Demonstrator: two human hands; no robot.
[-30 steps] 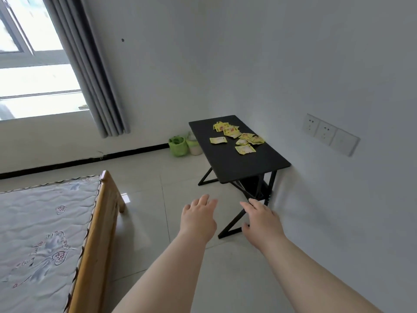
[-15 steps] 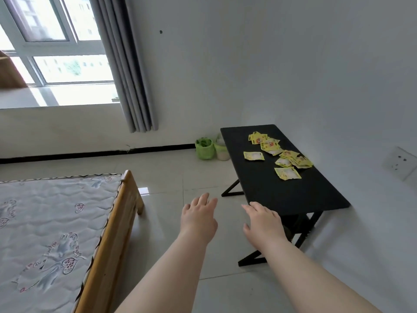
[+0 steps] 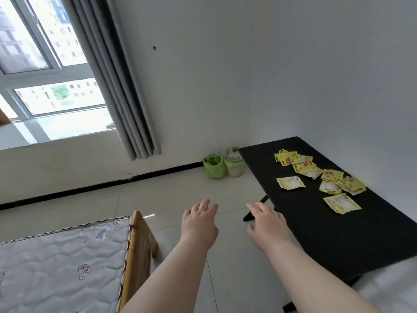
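Both my arms reach forward over a tiled floor. My left hand [image 3: 199,222] is held out with fingers straight, palm down, holding nothing. My right hand [image 3: 268,224] is also spread, palm down and empty, at the near left edge of a black table [image 3: 338,240]. Several yellow packets [image 3: 320,179] lie scattered on the far half of the table, well beyond both hands. One packet [image 3: 341,203] lies nearest, apart from the others.
A bed with a quilted mattress [image 3: 63,263] and wooden frame [image 3: 140,242] stands at the lower left. Two green containers [image 3: 223,166] sit on the floor by the wall. A grey curtain [image 3: 117,86] hangs beside the window. White walls close in behind and to the right of the table.
The view has swung left and moved closer to the table, which is now larger and at the right. Both hands stay outstretched and empty, with the right hand now at the table's edge.
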